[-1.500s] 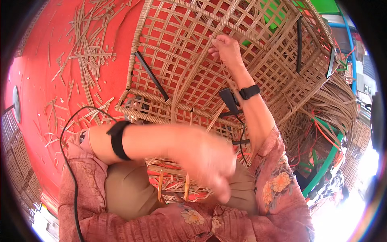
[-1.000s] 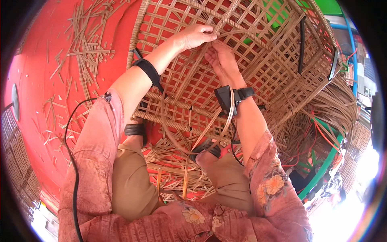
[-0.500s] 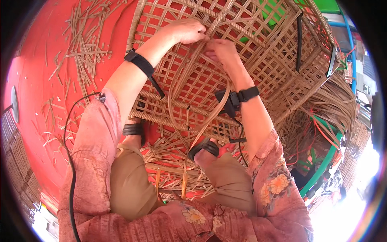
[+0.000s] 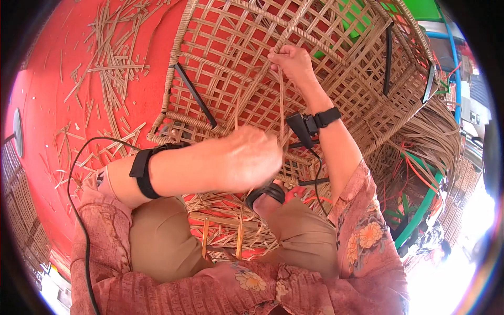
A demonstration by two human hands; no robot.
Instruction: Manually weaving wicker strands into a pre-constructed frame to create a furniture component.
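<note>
so, no packages, labels or signs readable anywhere; only a green panel at the top right edge, cut off by the rim. right hand is up on the woven rattan frame, fingers pinched closed on a thin rattan strip where it enters the lattice. the strip runs down from there toward the left hand, which sits low in front of the frame's bottom edge, blurred, curled closed around the strip's lower part as far as can be seen; exact finger contact hard to make out. black bands on both wrists; a small black device on the right one, a black cable looping past the left arm. loose rattan scraps scattered on the red floor at left. a heap of strips lies between the knees, partly hidden by the forearm. bundle of rattan strands at right, washed out toward the glare.
</note>
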